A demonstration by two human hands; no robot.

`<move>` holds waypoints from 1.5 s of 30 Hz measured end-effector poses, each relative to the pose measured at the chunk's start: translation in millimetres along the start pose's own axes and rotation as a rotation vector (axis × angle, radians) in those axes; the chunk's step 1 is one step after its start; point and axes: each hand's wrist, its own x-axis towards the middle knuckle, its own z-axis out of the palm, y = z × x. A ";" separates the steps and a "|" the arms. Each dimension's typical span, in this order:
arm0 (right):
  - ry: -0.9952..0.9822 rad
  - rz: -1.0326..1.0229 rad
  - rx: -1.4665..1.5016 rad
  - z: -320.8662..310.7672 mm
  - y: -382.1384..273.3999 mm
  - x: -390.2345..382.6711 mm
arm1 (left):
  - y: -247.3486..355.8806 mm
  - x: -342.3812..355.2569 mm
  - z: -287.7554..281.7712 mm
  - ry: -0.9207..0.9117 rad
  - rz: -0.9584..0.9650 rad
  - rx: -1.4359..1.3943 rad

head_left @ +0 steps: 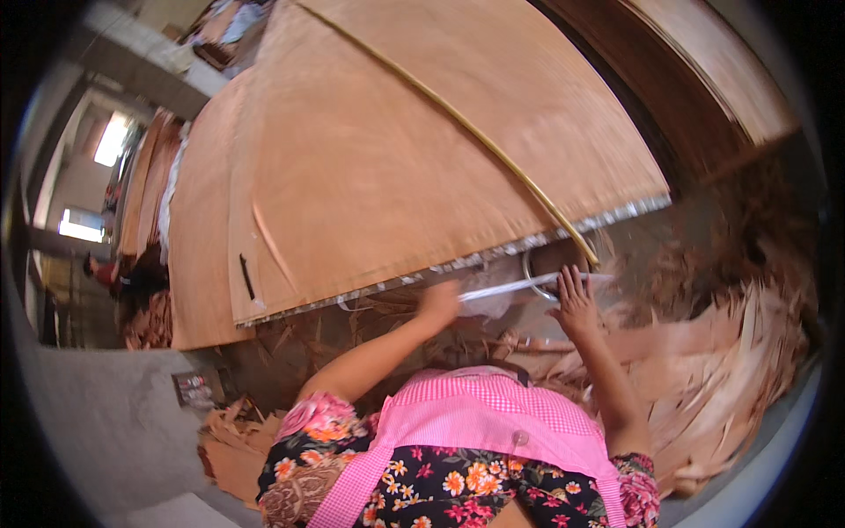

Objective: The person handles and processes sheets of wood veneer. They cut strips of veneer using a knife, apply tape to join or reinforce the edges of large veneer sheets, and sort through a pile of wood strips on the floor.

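My left hand (438, 304), slightly blurred, has its fingers closed on a long white strip (498, 289) below the edge of a large stack of thin wood veneer sheets (370, 158). My right hand (576, 306) is further right, fingers apart and extended over the strip, beside a pale ring-shaped object (532, 268) that I cannot make out clearly. A long yellow rod or strip (440, 106) lies diagonally across the top sheet, its lower end just above my right hand. A short dark bar (246, 275) lies at the sheet's left. The stack's front edge has shiny pale patches.
More veneer stacks stand at the upper right (731, 79) and left (141, 202). Torn veneer scraps (704, 370) cover the floor at the right and lower left. A grey concrete surface (106, 405) is at the lower left. A person (110, 273) is in the left background.
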 end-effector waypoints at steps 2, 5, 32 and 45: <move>0.069 0.009 -0.052 -5.5 -7.6 -2.5 | -81.9 -59.6 -58.8 0.033 -0.162 0.192; -0.052 0.148 -0.165 -19.4 -45.5 0.7 | -171.4 -151.4 -112.0 0.097 -0.463 0.282; 0.011 -0.003 0.538 19.9 -769.8 303.1 | -506.0 -472.1 -292.6 0.351 -0.248 -0.093; -0.208 0.191 1.167 -6.1 -813.0 271.0 | -661.3 -341.0 -450.5 0.049 0.051 0.014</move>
